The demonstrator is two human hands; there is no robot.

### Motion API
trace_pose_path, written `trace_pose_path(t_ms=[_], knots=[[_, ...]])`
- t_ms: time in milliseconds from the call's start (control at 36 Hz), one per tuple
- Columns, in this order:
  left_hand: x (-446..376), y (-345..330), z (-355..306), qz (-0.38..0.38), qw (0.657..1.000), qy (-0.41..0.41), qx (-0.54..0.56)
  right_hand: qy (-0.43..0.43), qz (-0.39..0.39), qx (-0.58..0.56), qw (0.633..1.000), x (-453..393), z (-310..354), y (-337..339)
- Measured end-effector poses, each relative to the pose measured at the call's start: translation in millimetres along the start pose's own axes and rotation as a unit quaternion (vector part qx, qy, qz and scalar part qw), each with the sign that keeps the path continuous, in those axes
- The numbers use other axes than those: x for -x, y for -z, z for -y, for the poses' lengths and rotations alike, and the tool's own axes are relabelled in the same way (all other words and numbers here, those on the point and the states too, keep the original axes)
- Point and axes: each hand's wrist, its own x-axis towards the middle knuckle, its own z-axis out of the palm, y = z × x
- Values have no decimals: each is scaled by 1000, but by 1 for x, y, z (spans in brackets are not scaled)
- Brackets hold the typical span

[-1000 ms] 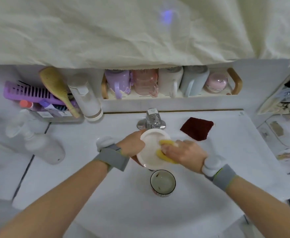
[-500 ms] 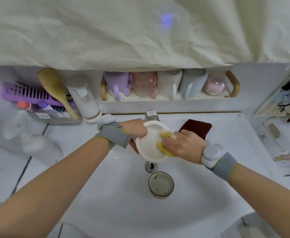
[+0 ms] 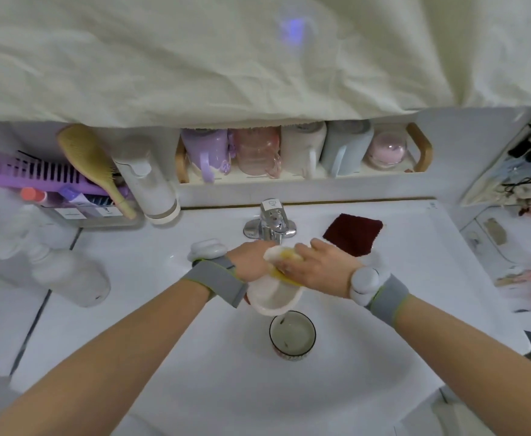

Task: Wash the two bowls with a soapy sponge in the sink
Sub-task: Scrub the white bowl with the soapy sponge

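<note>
Soft even light, slight overall blur, fisheye bending at edges, violet flare up top.

pale draped cloth (image 3: 195, 58), white countertop (image 3: 415, 247), wooden-handled shelf tray (image 3: 423, 149)

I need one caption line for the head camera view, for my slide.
Left hand holds a white bowl over the sink while right hand scrubs it with a yellow sponge; second bowl waits below.

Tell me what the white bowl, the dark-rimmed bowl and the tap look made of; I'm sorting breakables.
White bowl: matte, opaque, thick rim, so plastic or ceramic; I can't tell which. Dark-rimmed bowl: glossy glaze and a painted rim band suggest ceramic. Tap: mirror-bright, chrome-plated metal by its reflections.
</note>
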Motion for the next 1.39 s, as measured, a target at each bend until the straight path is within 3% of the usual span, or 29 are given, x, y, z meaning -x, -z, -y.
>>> trace_pose_path(t_ms=[56,111,167,250,278,306,361,472,583,611,694,778,806,861,889,944,1000,1056,1111,1167,1194,1250,1306,1361,1389], knots=[[-2,1,10,-76,995,15,65,-114,-5,-78,990,6,8,-6],[0,-3,14,-154,976,32,148,-259,0,-259,931,8,23,-5],[3,-11,11,-238,952,48,185,-401,-26,-426,811,4,40,11],[9,-30,11,-323,929,9,181,-602,-178,-561,539,-11,44,24],[11,-38,12,-329,928,-12,175,-624,-189,-579,489,-15,43,25],[13,-45,11,-327,930,-31,166,-624,-180,-593,475,-20,42,26],[14,-58,11,-318,935,-57,145,-601,-130,-600,511,-28,45,27],[18,-65,9,-308,933,-34,185,-605,-16,-476,639,-20,51,15],[25,-65,3,-300,929,-18,218,-610,67,-430,662,-10,50,9],[26,-66,3,-295,934,-14,201,-597,82,-399,691,-11,48,10],[25,-60,2,-248,966,-2,74,-489,75,-254,831,-19,40,22],[23,-46,1,-209,977,15,-27,-391,67,-176,901,-25,39,24],[22,-41,0,-208,978,13,-24,-379,54,-173,907,-25,37,20],[22,-38,1,-215,974,3,69,-421,14,-232,877,-18,32,19],[23,-38,3,-212,965,5,152,-460,-17,-274,845,-17,32,20],[27,-40,4,-194,916,25,351,-549,-65,-352,755,-15,34,23],[29,-41,8,-189,882,49,428,-586,-58,-385,711,-16,40,24],[27,-37,8,-190,924,53,327,-568,13,-361,740,-18,38,24],[20,-33,-1,-170,975,90,113,-507,77,-293,807,-22,34,26],[13,-29,-12,-162,978,128,-43,-443,112,-234,858,-31,33,32],[11,-27,-13,-169,975,131,-60,-425,106,-217,872,-35,32,34],[12,-25,-5,-180,977,109,26,-427,65,-217,876,-37,27,34],[19,-29,8,-182,955,61,227,-471,17,-256,844,-32,24,33],[29,-36,12,-164,874,56,455,-538,-19,-317,781,-27,26,32],[30,-40,14,-158,845,66,506,-563,-5,-356,746,-27,30,33]])
